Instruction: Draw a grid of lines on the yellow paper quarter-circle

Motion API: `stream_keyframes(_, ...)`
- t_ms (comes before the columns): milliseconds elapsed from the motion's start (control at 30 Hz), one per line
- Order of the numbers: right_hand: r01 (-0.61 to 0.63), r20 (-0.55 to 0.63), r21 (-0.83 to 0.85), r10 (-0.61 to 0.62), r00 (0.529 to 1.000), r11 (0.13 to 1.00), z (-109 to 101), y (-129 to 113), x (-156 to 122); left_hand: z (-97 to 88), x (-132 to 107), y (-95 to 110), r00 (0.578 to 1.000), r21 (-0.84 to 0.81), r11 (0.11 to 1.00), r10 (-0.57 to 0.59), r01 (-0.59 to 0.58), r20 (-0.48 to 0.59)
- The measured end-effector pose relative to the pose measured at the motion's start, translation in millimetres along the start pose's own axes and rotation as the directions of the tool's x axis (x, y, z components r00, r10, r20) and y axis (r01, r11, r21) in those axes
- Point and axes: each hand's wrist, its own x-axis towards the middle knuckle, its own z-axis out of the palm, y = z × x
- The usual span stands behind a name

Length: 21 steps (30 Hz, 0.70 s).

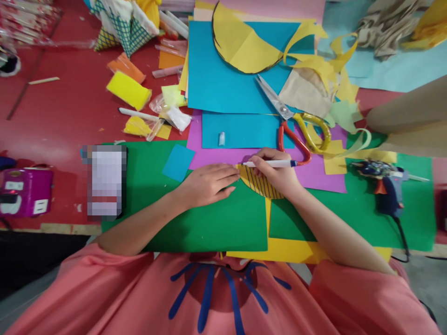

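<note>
My right hand (279, 176) grips a white marker (274, 164) with a dark blue end, its tip at the left end of a yellow paper piece (257, 182). Dark slanting stripes cover the part of this piece that shows; my right hand hides some of it. Flat on the green sheet (209, 228) lies my left hand (207, 186), fingers stretched, their tips touching the piece's left end. A small pale cap (221, 138) rests on a blue sheet beyond my hands. Scissors (284, 111) with one red and one yellow handle lie just past my right hand, blades apart.
At the right lies a glue gun (393, 188) with a cord. A blurred-out phone (106, 181) is at the left, near a purple box (30, 190). A yellow dark-edged paper half-round (244, 42), paper scraps and a yellow clay-like pack (129, 89) lie farther back.
</note>
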Motion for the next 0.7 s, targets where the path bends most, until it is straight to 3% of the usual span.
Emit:
stream_keyframes(267, -0.052, 0.040, 0.027, 0.051, 0.998, 0.998, -1.4, -2.4, 0.7, 0.4, 0.1, 0.1, 1.000, -0.008, 1.000, 0.008, -0.008, -0.001)
stream_keyframes(500, -0.021, 0.008, 0.019, 0.021, 1.000, 1.000, 0.3, -1.7, 0.1, 0.0, 0.4, 0.4, 1.000, -0.012, 1.000, -0.012, 0.012, 0.016)
stream_keyframes(700, -0.037, 0.050, -0.001, 0.037, 0.998, 0.999, 0.2, -2.6, 0.1, 0.6, -0.1, -0.3, 1.000, -0.006, 1.000, 0.012, -0.012, -0.009)
